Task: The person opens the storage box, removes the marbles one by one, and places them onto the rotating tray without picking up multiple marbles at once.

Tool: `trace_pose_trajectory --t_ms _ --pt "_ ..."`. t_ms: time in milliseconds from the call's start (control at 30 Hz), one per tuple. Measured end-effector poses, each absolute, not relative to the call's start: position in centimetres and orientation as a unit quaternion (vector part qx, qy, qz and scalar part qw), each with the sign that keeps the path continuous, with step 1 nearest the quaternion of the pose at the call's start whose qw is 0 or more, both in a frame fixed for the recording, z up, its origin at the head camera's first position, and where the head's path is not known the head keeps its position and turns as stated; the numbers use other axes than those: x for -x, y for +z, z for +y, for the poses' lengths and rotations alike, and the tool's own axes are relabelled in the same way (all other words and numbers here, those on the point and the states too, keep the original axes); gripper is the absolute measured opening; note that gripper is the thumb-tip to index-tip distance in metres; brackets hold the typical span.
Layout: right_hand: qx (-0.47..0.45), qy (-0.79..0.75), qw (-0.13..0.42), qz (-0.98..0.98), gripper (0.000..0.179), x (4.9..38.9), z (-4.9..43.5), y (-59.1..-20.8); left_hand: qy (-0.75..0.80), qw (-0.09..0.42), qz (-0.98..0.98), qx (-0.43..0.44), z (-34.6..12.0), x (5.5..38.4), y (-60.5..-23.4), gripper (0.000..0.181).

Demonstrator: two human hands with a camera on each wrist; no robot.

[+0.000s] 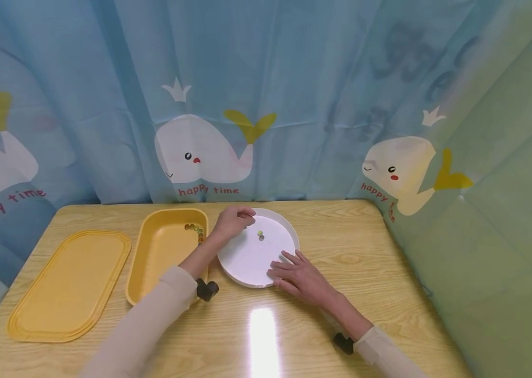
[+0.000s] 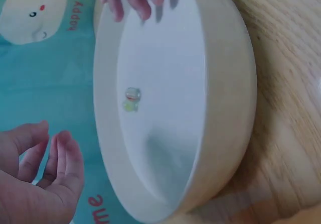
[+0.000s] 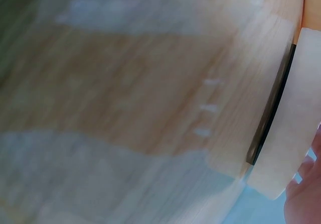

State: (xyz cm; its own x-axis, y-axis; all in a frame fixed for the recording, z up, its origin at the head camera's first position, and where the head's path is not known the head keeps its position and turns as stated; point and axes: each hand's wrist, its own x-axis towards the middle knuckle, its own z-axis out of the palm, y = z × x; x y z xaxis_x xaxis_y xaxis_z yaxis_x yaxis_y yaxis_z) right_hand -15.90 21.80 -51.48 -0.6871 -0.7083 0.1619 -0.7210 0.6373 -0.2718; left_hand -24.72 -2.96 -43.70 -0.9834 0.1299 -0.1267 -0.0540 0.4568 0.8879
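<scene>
A round white tray (image 1: 247, 262) with a raised rim stands on the table. Two glass marbles, one yellow-green (image 1: 259, 232) and one greyish (image 1: 261, 238), lie side by side on its floor. Over the tray's far left rim is my left hand (image 1: 232, 223); its fingers curve loosely, and in the left wrist view a gap shows between thumb and fingertips (image 2: 65, 138), with nothing seen in it. My right hand (image 1: 305, 278) lies at the near right rim, fingers spread over the edge into the tray. The right wrist view shows only part of this hand (image 3: 303, 199) beside the tray's outer wall (image 3: 288, 118).
Left of the tray stands a yellow bin (image 1: 164, 252) with several coloured marbles (image 1: 197, 229) along its far right corner. Farther left a flat yellow lid (image 1: 70, 286) lies on the wooden table (image 1: 341, 236). A whale-print curtain (image 1: 304, 105) hangs behind the table.
</scene>
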Motion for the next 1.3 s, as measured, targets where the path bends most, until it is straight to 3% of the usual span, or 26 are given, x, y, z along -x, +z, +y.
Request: trace_pose_trajectory --t_ms 167,700,1300 --pt "-0.394 0.158 0.02 -0.905 0.037 15.8 21.8 -51.3 0.548 0.101 0.831 -0.004 -4.5 24.2 -43.0 0.024" --pt "-0.396 0.16 0.025 -0.904 0.036 15.6 21.9 -51.2 0.514 0.059 0.856 0.013 -11.2 23.8 -44.0 0.029" --pt "-0.395 0.166 0.021 -0.904 0.036 15.5 21.6 -51.0 0.544 0.053 0.835 0.071 -16.1 24.4 -45.8 0.028"
